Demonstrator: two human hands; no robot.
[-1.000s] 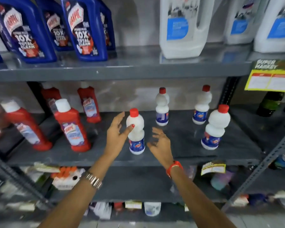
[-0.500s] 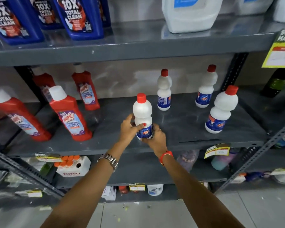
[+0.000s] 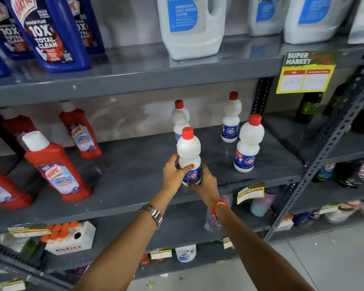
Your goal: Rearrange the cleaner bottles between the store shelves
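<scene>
Both hands grip one white cleaner bottle with a red cap and blue label: the left hand wraps its lower body from nine o'clock, the right hand cups its base from five o'clock. It stands upright near the front centre of the grey middle shelf; whether its base touches the shelf cannot be told. Three matching white bottles stand at twelve to three o'clock of it, red cleaner bottles at nine o'clock. On the upper shelf, blue bottles sit at eleven o'clock, white jugs at one. A yellow price tag hangs at two o'clock.
</scene>
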